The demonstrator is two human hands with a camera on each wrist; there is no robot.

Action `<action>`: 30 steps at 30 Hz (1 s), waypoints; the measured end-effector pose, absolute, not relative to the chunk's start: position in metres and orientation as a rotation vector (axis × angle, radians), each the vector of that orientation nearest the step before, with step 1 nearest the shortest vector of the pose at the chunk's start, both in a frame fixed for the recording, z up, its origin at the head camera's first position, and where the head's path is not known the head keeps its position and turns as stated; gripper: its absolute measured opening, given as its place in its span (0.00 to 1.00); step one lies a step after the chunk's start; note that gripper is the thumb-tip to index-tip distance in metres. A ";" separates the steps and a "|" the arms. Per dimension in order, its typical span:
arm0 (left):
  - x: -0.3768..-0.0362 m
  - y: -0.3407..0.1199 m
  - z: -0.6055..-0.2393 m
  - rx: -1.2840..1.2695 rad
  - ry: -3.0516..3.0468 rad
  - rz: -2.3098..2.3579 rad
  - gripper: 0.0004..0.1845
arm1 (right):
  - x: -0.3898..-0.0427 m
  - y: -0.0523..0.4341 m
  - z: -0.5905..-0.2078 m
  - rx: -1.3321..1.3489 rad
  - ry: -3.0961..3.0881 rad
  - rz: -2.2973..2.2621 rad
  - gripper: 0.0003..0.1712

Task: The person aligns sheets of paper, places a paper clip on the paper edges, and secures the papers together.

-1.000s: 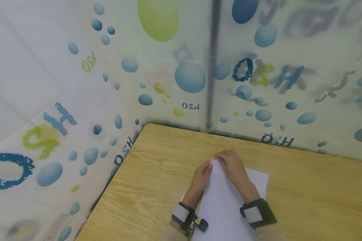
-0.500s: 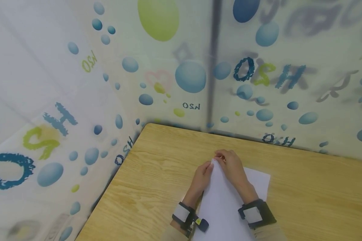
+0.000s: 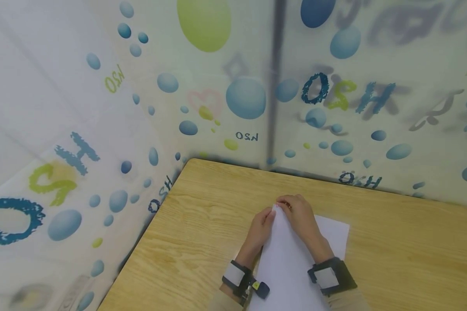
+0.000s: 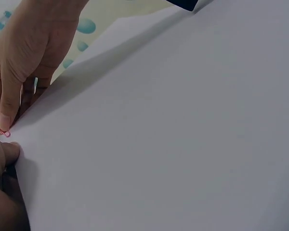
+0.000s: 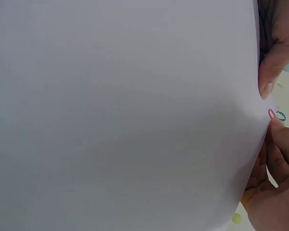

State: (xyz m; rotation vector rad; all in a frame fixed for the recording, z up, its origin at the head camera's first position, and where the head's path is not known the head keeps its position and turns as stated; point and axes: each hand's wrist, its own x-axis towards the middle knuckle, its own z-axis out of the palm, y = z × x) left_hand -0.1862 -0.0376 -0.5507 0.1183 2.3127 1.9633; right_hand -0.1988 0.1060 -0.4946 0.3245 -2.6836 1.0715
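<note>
White paper (image 3: 286, 268) stands raised off the table between the two arms, its top corner held in both hands. A small red paper clip (image 5: 272, 113) sits right at that corner, with its loop lying over the sheet. My right hand (image 3: 302, 218) pinches the clip at the corner between thumb and fingers. Just to the left, my left hand (image 3: 261, 226) grips the paper's edge, its thumb pressed on the near face. In the left wrist view the clip (image 4: 6, 134) shows under the right hand's fingertips, close to the left thumb.
The wooden table (image 3: 202, 233) runs back to a pale curtain (image 3: 249, 142) printed with bubbles and letters. More white paper (image 3: 334, 233) shows beyond the right forearm. Both wrists wear dark straps, and a small black device (image 3: 260, 289) juts from the left one.
My right fingers lifted slightly at the corner, uncovering the red clip, then came down a little. The left hand and the paper stay nearly still.
</note>
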 end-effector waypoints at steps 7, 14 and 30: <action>-0.185 -0.038 -0.548 0.110 2.288 1.989 0.14 | -0.198 0.106 -0.497 0.333 -2.688 1.102 0.09; -0.185 -0.038 -0.548 0.117 2.265 2.009 0.15 | -0.195 0.105 -0.498 0.361 -2.662 1.141 0.11; -0.185 -0.037 -0.549 0.084 2.238 2.036 0.15 | -0.193 0.104 -0.497 0.335 -2.685 1.134 0.11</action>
